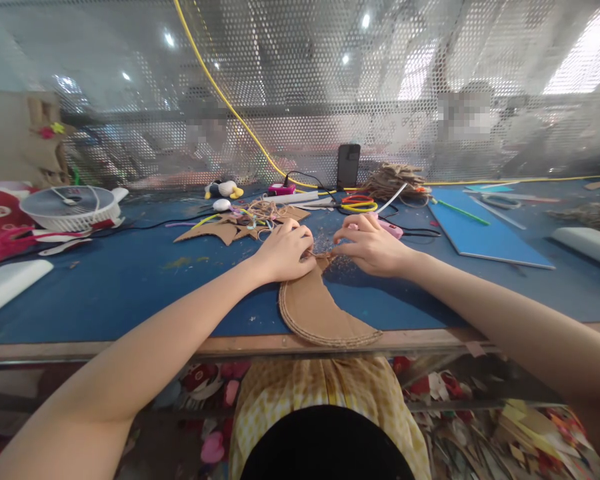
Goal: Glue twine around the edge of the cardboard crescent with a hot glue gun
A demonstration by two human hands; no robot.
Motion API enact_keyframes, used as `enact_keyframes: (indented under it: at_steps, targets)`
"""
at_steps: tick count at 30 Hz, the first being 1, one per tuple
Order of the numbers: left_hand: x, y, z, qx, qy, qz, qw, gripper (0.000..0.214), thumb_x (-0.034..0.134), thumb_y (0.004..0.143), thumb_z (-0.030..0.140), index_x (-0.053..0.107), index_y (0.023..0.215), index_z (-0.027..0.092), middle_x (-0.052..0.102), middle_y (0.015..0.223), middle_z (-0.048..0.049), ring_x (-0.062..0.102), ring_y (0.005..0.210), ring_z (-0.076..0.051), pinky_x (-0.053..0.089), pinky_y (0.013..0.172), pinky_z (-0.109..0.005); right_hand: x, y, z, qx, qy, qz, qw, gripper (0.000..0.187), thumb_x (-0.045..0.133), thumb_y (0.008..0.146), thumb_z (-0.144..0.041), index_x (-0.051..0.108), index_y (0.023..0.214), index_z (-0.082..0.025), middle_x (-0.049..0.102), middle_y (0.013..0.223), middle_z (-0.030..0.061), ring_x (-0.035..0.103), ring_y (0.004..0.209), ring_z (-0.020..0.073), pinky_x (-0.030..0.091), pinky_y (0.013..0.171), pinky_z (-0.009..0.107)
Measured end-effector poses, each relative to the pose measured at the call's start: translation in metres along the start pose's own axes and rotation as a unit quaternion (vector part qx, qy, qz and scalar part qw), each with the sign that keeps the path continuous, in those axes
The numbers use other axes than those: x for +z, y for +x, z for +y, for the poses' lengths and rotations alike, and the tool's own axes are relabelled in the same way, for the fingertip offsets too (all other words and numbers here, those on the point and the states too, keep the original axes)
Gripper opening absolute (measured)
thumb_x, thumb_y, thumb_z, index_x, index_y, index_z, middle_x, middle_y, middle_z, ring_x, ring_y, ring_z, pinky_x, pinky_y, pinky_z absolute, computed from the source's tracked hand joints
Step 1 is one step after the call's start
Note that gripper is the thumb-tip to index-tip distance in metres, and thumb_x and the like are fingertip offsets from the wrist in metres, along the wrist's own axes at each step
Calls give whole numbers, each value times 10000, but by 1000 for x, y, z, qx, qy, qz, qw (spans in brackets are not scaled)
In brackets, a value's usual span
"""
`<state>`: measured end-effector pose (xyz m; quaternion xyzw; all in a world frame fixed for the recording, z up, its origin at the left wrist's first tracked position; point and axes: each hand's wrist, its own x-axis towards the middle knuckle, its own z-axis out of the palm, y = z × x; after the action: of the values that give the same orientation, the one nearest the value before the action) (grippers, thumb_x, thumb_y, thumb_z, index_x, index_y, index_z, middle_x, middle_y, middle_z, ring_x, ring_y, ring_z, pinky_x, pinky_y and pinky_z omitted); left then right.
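Observation:
A brown cardboard crescent (320, 310) with a layered, ridged rim lies on the blue table, its lower curve reaching the front edge. My left hand (286, 252) rests over its upper end with the fingers curled in and closed on the cardboard. From the other side, my right hand (373, 245) pinches at the narrow upper tip; whatever is between its fingertips is too small to make out. Just behind my right hand is a pink tool (391, 229), partly hidden, with a dark cord beside it.
Cardboard star offcuts (215, 230) and tangled twine lie behind my left hand. A phone (349, 167) stands upright against the perforated metal screen. A twine bundle (397, 181), a blue board (490, 230) with a green stick, and a white spool (73, 208) surround the work area.

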<state>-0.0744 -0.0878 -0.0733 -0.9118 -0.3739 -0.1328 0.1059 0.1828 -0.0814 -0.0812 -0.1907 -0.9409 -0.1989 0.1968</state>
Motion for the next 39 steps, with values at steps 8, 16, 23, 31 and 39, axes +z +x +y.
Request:
enact_keyframes:
  at_steps: [8, 16, 23, 31, 39]
  targets:
    - [-1, 0, 1, 3, -19, 5, 1000, 181, 566, 865, 310, 696, 843, 186, 660, 1123, -100, 464, 1104, -312, 414, 1001, -498, -1, 0, 1, -4, 7, 11, 1000, 385, 470, 847, -59, 739, 1061, -233, 695, 1143, 85, 433, 1141, 295, 340, 943, 503]
    - [-2, 0, 2, 10, -1, 11, 1000, 190, 598, 880, 338, 666, 807, 176, 670, 1101, -84, 478, 1085, -296, 414, 1007, -470, 0, 1, 0, -5, -11, 33, 999, 330, 466, 851, -55, 743, 953, -202, 713, 1089, 85, 448, 1120, 291, 361, 928, 479]
    - [-2, 0, 2, 13, -10, 15, 1000, 185, 606, 887, 351, 668, 824, 188, 671, 1080, -80, 478, 1081, -292, 414, 1002, -467, -2, 1, 0, 13, 3, 40, 999, 346, 490, 821, -47, 757, 957, -221, 711, 1100, 81, 436, 1136, 295, 358, 934, 487]
    - [-3, 0, 3, 10, -26, 20, 999, 299, 626, 903, 460, 670, 792, 187, 694, 1064, -68, 478, 1103, -295, 403, 1038, -466, 0, 2, 0, 60, -28, 70, 995, 264, 505, 809, -55, 712, 789, -219, 720, 997, 72, 464, 1107, 286, 370, 938, 457]
    - [-4, 0, 0, 20, -24, 29, 999, 392, 607, 918, 523, 670, 743, 177, 700, 1029, -87, 475, 1117, -306, 401, 1033, -472, -7, 0, 12, 328, -78, 101, 936, 186, 567, 912, -334, 636, 802, -201, 679, 788, 85, 578, 843, 246, 430, 806, 376]
